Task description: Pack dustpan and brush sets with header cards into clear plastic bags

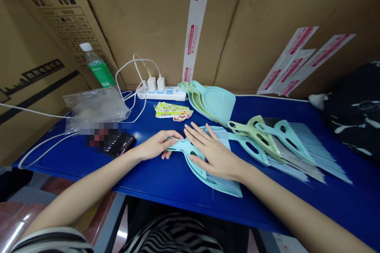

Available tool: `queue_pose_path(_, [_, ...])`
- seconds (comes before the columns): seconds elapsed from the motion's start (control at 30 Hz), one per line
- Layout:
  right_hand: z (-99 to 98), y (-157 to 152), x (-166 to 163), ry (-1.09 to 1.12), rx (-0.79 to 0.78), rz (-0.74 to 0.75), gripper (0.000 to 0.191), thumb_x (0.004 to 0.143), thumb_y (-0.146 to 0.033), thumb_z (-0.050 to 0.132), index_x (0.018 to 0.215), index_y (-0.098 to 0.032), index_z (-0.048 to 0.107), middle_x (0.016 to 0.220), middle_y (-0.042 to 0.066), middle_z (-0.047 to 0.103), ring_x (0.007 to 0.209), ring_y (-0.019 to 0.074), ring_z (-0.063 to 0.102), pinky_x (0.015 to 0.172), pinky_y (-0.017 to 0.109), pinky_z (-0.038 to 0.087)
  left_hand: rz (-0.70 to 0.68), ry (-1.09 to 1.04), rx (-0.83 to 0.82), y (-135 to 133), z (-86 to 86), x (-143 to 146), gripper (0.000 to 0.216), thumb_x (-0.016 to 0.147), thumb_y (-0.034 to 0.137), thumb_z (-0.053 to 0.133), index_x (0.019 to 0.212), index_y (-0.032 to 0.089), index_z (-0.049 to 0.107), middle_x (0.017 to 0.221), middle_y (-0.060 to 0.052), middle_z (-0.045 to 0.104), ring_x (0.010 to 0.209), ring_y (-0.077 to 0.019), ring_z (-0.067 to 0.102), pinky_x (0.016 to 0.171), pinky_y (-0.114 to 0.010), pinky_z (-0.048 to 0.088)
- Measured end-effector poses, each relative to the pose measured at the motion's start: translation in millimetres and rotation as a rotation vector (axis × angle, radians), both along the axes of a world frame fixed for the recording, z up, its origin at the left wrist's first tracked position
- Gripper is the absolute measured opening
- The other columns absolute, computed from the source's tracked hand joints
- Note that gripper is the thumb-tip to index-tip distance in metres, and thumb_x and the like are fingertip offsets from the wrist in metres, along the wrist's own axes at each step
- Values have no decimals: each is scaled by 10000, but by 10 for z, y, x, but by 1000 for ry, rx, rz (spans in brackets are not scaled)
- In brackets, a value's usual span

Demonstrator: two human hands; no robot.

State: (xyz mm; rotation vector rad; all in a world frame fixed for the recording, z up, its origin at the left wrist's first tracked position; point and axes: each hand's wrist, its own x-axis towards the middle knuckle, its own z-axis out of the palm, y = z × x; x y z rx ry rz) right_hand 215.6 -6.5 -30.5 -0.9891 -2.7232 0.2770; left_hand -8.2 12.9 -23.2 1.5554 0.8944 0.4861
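A light blue dustpan [196, 172] lies on the blue table with a matching hand brush [194, 150] laid in it, bristles toward the right. My left hand [160, 144] is closed around the two handles at their left end. Flat over the brush rests my right hand [213, 152], its fingers stretched out and hiding part of the brush and pan. To the right are more hand brushes: a blue one [247, 145] nearest, a green one [255, 130] partly over it, and another blue one [292, 142]. Behind, several blue and green dustpans [218, 102] are stacked.
A white power strip [163, 94] with chargers and cables stands at the back. Small yellow-green packets [172, 110] lie before it. On the left are a phone [121, 145], a clear plastic bag [96, 104] and a bottle [99, 67]. Cardboard [154, 23] walls the back; dark fabric [353, 106] sits right.
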Motion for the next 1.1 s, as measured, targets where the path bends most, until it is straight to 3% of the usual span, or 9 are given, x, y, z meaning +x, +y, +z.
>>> queue_pose_path(0.27, [-42,7,7,43,17,-1,596,964,-422,360,1495,-177,250,1545,135,272,1435,301,163,1126,620,172,-14,-4,28,-12,14,3,371,901,434,495,1093,122,551,477,86,498,371,-60,432,381,-160,361])
queue_pose_path(0.37, [-53,6,7,111,50,-1,552,942,-399,411,1437,-162,347,1504,154,371,1421,302,236,1121,601,213,-14,11,39,-13,36,2,368,899,448,492,1069,127,550,477,87,496,368,-60,430,378,-162,349])
queue_pose_path(0.47, [-39,-12,-1,225,108,-25,417,890,-368,498,1245,-147,506,1293,172,568,1305,315,418,1049,562,352,-8,32,53,-18,63,1,340,899,449,493,1013,135,557,477,86,496,372,-58,430,382,-163,341])
queue_pose_path(0.53, [-23,-27,-9,277,145,-37,293,868,-343,530,1096,-161,556,1107,157,621,1141,310,520,940,526,444,-7,40,58,-22,73,-3,323,900,438,490,992,136,558,479,85,494,378,-59,434,386,-163,341])
queue_pose_path(0.67, [0,-43,-20,299,166,-38,191,867,-305,539,1011,-181,553,984,122,607,970,280,535,817,476,479,-1,52,57,-24,70,-10,297,904,410,484,995,136,555,483,87,488,382,-60,437,390,-164,343])
queue_pose_path(1.1, [-4,-44,-26,318,92,-33,176,866,-271,542,1019,-182,544,1007,109,579,951,256,517,816,444,462,-3,58,71,-32,74,-3,266,903,377,490,983,132,553,476,89,481,375,-60,442,387,-158,338])
